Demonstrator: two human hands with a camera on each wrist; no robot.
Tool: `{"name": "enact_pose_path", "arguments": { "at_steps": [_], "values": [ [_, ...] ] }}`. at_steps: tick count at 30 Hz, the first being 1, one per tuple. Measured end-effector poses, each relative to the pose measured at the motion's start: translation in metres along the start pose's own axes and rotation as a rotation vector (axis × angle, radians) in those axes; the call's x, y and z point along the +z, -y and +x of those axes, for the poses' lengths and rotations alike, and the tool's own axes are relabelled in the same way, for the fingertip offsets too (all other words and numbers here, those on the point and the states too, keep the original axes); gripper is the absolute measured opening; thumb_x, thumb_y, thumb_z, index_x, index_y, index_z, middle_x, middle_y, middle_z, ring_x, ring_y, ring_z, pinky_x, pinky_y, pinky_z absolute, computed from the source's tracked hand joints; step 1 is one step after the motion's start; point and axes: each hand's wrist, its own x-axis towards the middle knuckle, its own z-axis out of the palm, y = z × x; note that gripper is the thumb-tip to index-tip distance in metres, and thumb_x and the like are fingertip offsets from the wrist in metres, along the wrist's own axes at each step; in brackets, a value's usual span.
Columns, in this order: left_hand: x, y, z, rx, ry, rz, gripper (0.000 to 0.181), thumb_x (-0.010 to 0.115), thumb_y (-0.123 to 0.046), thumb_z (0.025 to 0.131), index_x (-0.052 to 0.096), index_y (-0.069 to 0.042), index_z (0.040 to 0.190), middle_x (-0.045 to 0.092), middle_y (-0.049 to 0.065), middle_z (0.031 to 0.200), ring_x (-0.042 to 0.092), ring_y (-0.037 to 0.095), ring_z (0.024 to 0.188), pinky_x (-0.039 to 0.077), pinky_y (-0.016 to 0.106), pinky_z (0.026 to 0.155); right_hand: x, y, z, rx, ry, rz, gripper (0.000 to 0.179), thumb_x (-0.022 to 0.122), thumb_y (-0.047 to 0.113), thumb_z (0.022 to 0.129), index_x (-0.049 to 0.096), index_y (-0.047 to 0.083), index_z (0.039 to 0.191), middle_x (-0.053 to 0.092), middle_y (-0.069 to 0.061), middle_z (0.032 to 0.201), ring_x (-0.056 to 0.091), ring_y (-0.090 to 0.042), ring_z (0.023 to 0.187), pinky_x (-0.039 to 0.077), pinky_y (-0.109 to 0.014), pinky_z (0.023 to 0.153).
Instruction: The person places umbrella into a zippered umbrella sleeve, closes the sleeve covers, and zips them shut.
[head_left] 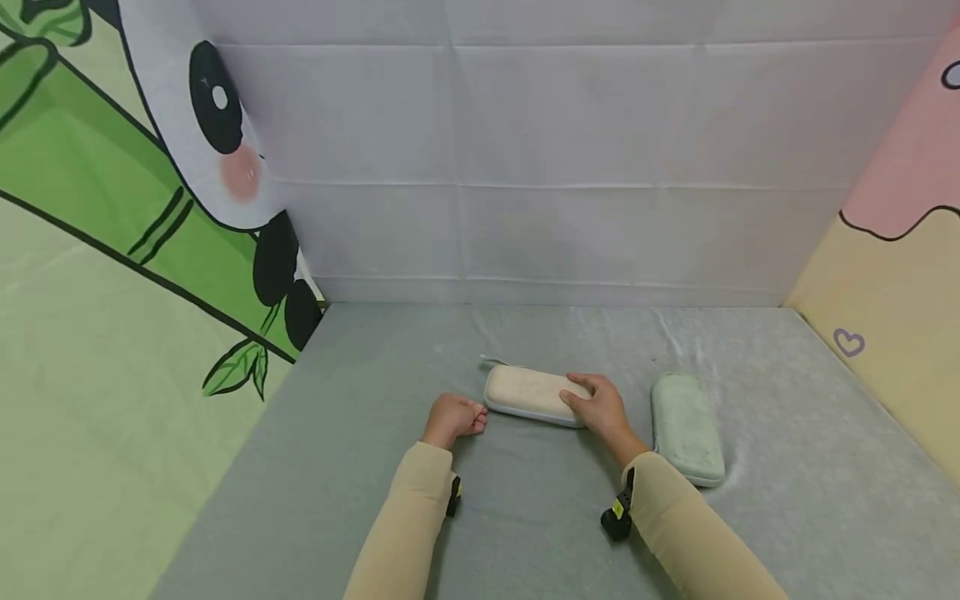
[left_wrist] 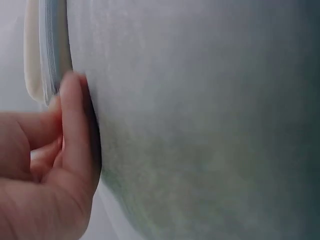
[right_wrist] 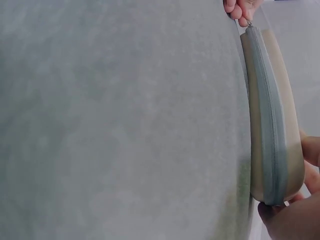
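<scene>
A cream pencil case (head_left: pixel 528 393) with a pale blue zipper band (right_wrist: pixel 270 120) lies on the grey cloth. My right hand (head_left: pixel 602 410) grips its right end, thumb and fingers spread around the corner. At the opposite end, my left hand (head_left: pixel 455 418) pinches the small metal zipper pull (right_wrist: pixel 249 23) between thumb and curled fingers. The zipper looks closed along the side facing me. In the left wrist view, the fingertips (left_wrist: pixel 73 82) sit right at the case's end, covering the pull. A thin strap (head_left: pixel 491 360) sticks out behind the case's left end.
To the right of my right hand lies a pale green zippered case (head_left: pixel 686 429), set lengthwise. The grey cloth (head_left: pixel 337 500) covers the table. A white panel (head_left: pixel 555 125) stands at the back, with printed panels (head_left: pixel 75 333) at the left and right sides.
</scene>
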Motion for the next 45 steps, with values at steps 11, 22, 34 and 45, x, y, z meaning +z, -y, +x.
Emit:
{"name": "enact_pose_path", "arguments": {
  "at_steps": [11, 22, 34, 45],
  "values": [
    [0.0002, 0.0007, 0.004, 0.01, -0.024, -0.038, 0.015, 0.061, -0.001, 0.089, 0.069, 0.012, 0.091, 0.068, 0.012, 0.071, 0.062, 0.009, 0.054, 0.054, 0.024, 0.056, -0.0028, -0.0021, 0.0006, -0.005, 0.01, -0.007, 0.039, 0.066, 0.01, 0.087, 0.058, -0.004, 0.123, 0.05, -0.021, 0.128, 0.041, -0.037, 0.121, 0.032, -0.051, 0.1],
    [0.0002, 0.0011, 0.002, 0.021, -0.04, -0.058, 0.015, 0.06, 0.0, 0.089, 0.068, 0.013, 0.091, 0.067, 0.013, 0.069, 0.062, 0.009, 0.053, 0.054, 0.024, 0.056, -0.0043, -0.0023, 0.0007, -0.036, 0.023, -0.032, 0.038, 0.066, 0.009, 0.087, 0.059, -0.005, 0.121, 0.051, -0.023, 0.126, 0.043, -0.038, 0.12, 0.034, -0.05, 0.099],
    [-0.002, -0.0025, 0.0046, 0.014, -0.071, -0.038, 0.014, 0.061, 0.001, 0.088, 0.068, 0.014, 0.091, 0.067, 0.014, 0.068, 0.06, 0.01, 0.05, 0.054, 0.026, 0.055, -0.0022, -0.0009, -0.0007, -0.036, 0.023, -0.029, 0.037, 0.067, 0.009, 0.086, 0.06, -0.005, 0.12, 0.052, -0.022, 0.125, 0.043, -0.038, 0.12, 0.034, -0.05, 0.099],
    [0.0002, -0.0075, 0.0096, -0.039, -0.099, -0.025, 0.012, 0.062, 0.002, 0.088, 0.068, 0.011, 0.09, 0.067, 0.014, 0.069, 0.062, 0.012, 0.053, 0.054, 0.027, 0.057, -0.0021, -0.0039, -0.0018, -0.037, 0.022, -0.031, 0.037, 0.067, 0.009, 0.087, 0.059, -0.006, 0.12, 0.052, -0.023, 0.124, 0.043, -0.038, 0.119, 0.034, -0.051, 0.098]
  ]
}}
